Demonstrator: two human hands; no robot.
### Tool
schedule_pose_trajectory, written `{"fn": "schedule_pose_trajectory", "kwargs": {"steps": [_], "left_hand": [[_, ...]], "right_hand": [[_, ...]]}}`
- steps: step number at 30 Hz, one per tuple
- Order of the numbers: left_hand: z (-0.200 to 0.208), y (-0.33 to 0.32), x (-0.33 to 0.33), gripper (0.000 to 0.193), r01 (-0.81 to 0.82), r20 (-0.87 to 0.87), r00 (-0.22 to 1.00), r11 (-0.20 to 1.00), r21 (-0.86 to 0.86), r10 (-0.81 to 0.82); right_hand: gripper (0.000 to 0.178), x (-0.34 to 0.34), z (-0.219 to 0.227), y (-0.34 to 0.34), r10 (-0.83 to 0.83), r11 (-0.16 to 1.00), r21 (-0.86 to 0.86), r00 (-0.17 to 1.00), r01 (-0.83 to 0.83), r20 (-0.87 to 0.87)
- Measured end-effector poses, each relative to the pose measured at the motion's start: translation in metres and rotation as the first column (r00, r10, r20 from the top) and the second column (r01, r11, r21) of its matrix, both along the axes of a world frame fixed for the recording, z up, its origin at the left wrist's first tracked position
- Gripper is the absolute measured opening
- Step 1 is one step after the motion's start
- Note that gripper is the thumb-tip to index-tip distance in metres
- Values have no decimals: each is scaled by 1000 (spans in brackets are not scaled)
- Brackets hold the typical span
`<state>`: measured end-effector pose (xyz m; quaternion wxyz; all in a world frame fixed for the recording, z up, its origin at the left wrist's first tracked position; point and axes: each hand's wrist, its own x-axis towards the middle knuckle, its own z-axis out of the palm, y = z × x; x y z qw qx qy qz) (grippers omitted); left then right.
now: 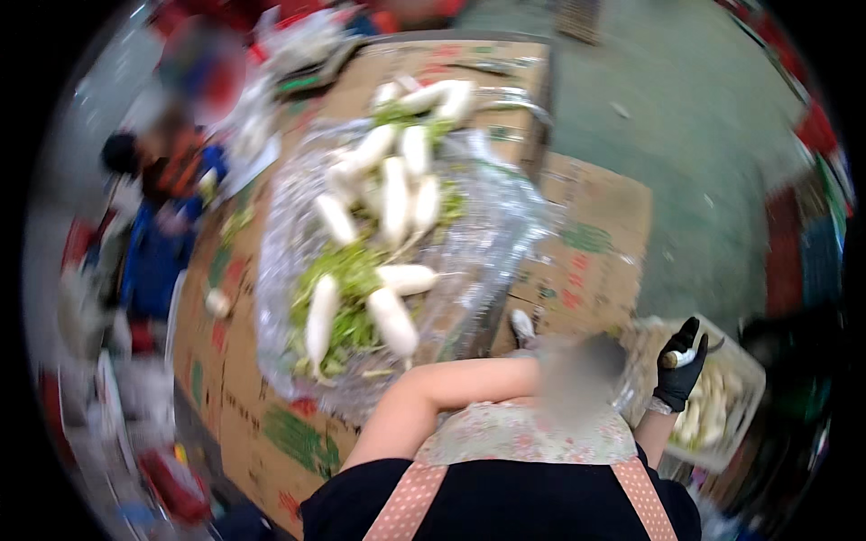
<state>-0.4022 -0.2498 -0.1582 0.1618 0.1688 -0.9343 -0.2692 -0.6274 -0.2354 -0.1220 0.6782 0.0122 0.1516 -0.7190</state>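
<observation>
From my remote view, the right hand (681,371) is at the near right, in a black glove. Its fingers are partly curled around a small white object (679,357) with a brown end; I cannot identify the object with certainty. The hand is positioned over or just beside a pale crate (744,419), which contains crate radishes (713,410), white and piled together.

The left forearm (474,383) is bare and bends across the front of the body toward the right. The left hand (603,359) falls within a blurred dark patch. I cannot tell how far open it is or whether it has hold of anything.

Left of center I locate the surface (236,347), covered with cardboard. A clear plastic sheet (501,216) is spread over its middle. Several white radishes (394,194) lie on the sheet, with leafy greens (343,270) among the nearer ones. To the right of the surface I note a flat cardboard piece (586,234). At the far left there is another person (171,171), partly blurred.
</observation>
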Motion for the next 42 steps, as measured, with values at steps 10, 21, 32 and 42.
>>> {"fn": "schedule_pose_trajectory", "kwargs": {"steps": [10, 21, 32, 42], "left_hand": [[39, -56, 190, 33, -781, -221, 518, 563, 271, 826], [129, -150, 456, 79, -936, 0, -125, -118, -332, 992], [121, -162, 575, 56, -957, 503, 165, 15, 288, 849], [176, 36, 486, 67, -837, 241, -364, -430, 338, 899]], "right_hand": [[29, 385, 145, -158, 494, 581, 41, 312, -813, -811], [40, 468, 65, -261, 435, 571, 249, 32, -783, -900], [79, 548, -1, -286, 268, 455, 207, -89, -866, -959], [90, 561, 52, -180, 194, -13, 118, -118, -993, -974]]}}
